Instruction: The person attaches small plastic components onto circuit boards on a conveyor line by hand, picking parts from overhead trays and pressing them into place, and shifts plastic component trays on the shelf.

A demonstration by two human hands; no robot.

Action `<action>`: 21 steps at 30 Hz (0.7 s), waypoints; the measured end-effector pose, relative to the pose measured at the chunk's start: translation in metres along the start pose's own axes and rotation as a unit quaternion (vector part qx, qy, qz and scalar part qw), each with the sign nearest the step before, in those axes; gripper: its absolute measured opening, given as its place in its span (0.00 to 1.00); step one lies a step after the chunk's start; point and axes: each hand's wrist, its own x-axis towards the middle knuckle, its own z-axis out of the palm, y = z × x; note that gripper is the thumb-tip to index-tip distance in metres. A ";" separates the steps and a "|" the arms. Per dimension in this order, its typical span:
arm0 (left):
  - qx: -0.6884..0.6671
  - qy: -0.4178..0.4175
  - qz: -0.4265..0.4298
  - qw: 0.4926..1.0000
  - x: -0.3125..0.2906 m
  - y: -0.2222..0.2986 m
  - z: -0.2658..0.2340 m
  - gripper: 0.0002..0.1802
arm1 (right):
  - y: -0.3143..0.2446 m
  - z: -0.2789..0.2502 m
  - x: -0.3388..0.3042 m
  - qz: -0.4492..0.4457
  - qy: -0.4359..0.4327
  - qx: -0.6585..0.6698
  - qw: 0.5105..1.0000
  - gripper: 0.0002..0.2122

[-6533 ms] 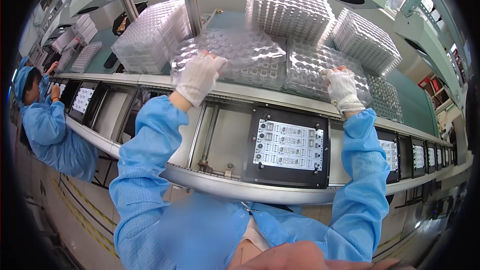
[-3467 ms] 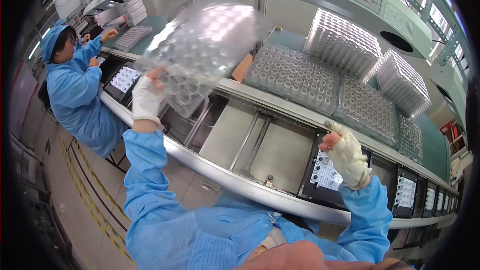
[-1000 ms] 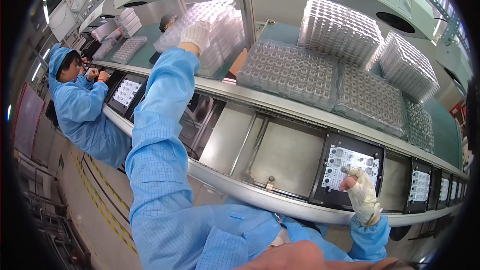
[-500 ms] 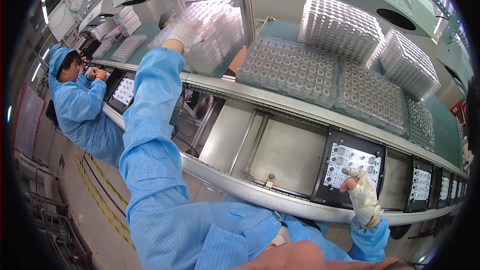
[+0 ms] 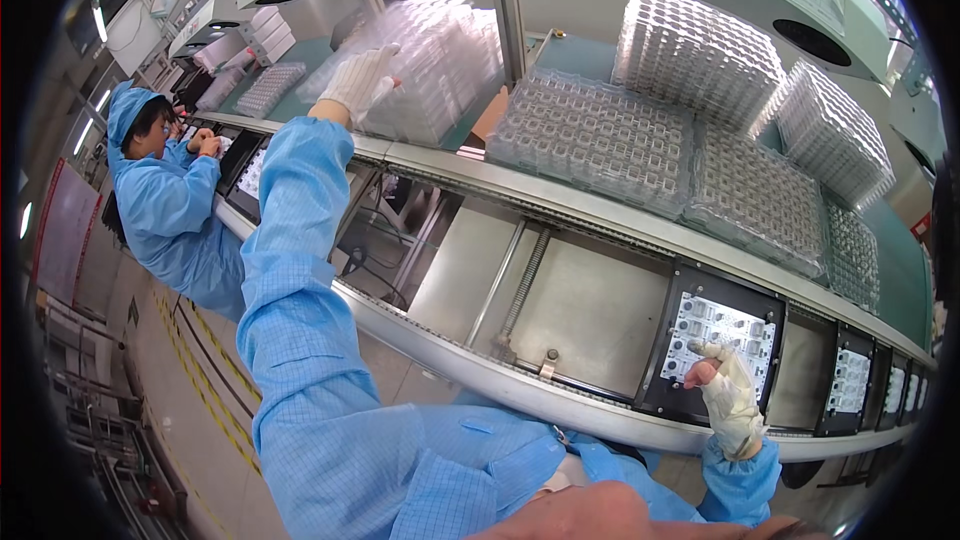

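My left hand (image 5: 358, 80) is at the trays (image 5: 440, 80), grip unclear. My right hand (image 5: 732, 395), half open, empty, overhangs the board (image 5: 725, 324).

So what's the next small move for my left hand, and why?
Perhaps nudge the clear tray at your left hand square with the tray stack: though blurred, it seems to jut out to the stack's left, and that hand is right there. Your right hand is away, over the white board.
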 end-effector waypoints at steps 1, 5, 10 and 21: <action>0.001 0.000 -0.002 1.000 0.002 -0.001 0.001 0.31 | -0.002 0.001 0.000 -0.011 -0.010 0.008 1.000 0.22; -0.022 0.010 0.052 0.998 0.010 0.004 -0.001 0.31 | -0.006 0.006 0.005 -0.009 -0.031 0.001 0.999 0.18; 0.006 -0.048 0.063 0.997 0.008 -0.003 -0.017 0.31 | -0.009 0.003 -0.002 0.007 -0.043 -0.027 0.999 0.19; 0.071 0.212 0.033 0.974 -0.059 0.081 -0.047 0.28 | -0.025 0.010 0.018 -0.009 -0.080 0.004 0.997 0.24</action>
